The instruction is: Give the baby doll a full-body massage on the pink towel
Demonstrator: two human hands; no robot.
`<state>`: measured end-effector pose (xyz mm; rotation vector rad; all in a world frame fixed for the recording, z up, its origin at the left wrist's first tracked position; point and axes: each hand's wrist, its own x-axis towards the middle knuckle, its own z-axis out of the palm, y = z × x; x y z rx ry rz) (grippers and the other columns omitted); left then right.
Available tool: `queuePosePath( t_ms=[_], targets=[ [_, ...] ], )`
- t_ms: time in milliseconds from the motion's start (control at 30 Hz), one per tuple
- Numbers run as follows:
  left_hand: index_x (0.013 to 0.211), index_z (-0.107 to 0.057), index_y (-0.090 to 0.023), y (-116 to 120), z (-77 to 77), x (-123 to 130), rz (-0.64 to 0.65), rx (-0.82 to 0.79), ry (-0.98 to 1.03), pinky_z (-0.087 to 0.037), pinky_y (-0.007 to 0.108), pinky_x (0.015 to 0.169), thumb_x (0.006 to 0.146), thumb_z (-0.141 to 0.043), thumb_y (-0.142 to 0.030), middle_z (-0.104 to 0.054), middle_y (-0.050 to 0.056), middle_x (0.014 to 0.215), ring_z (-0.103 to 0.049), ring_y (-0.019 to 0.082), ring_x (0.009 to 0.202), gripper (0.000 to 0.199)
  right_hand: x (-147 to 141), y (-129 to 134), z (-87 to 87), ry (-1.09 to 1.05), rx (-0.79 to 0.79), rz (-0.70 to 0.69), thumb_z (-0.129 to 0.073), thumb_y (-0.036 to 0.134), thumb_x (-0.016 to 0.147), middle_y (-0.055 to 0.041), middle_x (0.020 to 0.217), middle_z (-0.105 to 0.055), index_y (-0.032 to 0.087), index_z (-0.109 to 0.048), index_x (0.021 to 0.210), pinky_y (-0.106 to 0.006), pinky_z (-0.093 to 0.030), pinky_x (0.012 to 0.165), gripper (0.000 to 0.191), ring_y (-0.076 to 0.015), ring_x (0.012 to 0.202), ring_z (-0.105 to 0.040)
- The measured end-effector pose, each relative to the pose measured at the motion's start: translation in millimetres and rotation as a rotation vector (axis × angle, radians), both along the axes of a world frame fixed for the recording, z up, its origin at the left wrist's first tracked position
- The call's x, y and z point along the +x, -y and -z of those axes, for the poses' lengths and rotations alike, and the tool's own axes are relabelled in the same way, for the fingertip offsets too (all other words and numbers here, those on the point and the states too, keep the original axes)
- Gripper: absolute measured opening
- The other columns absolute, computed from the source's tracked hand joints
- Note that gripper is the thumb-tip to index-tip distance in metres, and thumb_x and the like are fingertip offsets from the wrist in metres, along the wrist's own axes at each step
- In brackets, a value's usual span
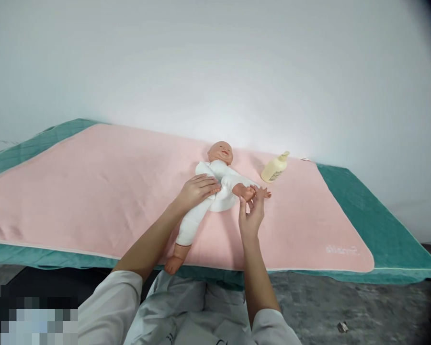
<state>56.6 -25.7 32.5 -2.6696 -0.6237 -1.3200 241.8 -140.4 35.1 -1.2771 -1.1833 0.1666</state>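
A baby doll (222, 203) in a white suit lies on its back on a pink mat (93, 191), head toward the wall. My left hand (197, 190) rests flat across the doll's body near the hip, fingers stretched out. With thumb and fingers, my right hand (252, 216) grips the doll's raised foot (244, 191) at the toes. That leg is bent up over the belly, while the other leg (192, 230) stretches toward me, its bare foot at the mat's front edge. One doll hand (267, 193) shows just beyond my right fingers.
A pale yellow pump bottle (274, 168) stands, looking tilted, to the right of the doll. Under the mat is a green padded cover (373, 215) on the table. A white wall (215, 67) rises behind. A small object (342, 327) lies on the grey floor.
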Motion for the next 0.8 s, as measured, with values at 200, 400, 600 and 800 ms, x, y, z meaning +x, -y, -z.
queuePosePath(
  t_ms=[200,400,600,800],
  targets=[
    [0.103,-0.071,-0.025,-2,3.3,1,0.008,0.016,0.037,-0.048,0.036,0.101,0.091,-0.059,-0.025,-0.074,0.001,0.107,-0.068,0.015,0.105,0.016,1,0,0.5,-0.026,-0.006,-0.012,-0.058,0.033,0.089,-0.0139,0.136,-0.052,0.023,-0.045,0.136,-0.039,-0.056,0.093,0.05,-0.0227,0.124,-0.055],
    [0.105,-0.07,-0.026,-7,5.0,-13,-0.05,-0.083,0.254,-0.047,0.039,0.103,0.083,-0.07,-0.028,-0.075,0.002,0.105,-0.071,0.017,0.097,0.022,10,15,-2.9,-0.064,-0.02,0.005,-0.06,0.032,0.087,-0.0129,0.135,-0.053,0.024,-0.047,0.135,-0.039,-0.056,0.092,0.05,-0.0231,0.122,-0.056],
    [0.105,-0.07,-0.023,-9,0.4,-30,-0.356,-0.44,0.721,-0.049,0.043,0.1,0.074,-0.077,-0.032,-0.073,0.004,0.105,-0.068,0.022,0.1,0.033,20,38,-0.6,-0.093,-0.024,0.034,-0.064,0.03,0.085,-0.0123,0.131,-0.057,0.024,-0.05,0.131,-0.039,-0.057,0.09,0.049,-0.0231,0.118,-0.06],
    [0.1,-0.065,-0.017,-26,0.7,-50,-0.391,-0.644,1.105,-0.053,0.032,0.092,0.077,-0.073,-0.024,-0.069,0.007,0.105,-0.067,0.017,0.098,0.026,25,60,-0.2,-0.109,-0.06,0.039,-0.065,0.028,0.084,-0.0106,0.131,-0.057,0.025,-0.052,0.128,-0.038,-0.057,0.091,0.046,-0.022,0.116,-0.061]
  ],
)
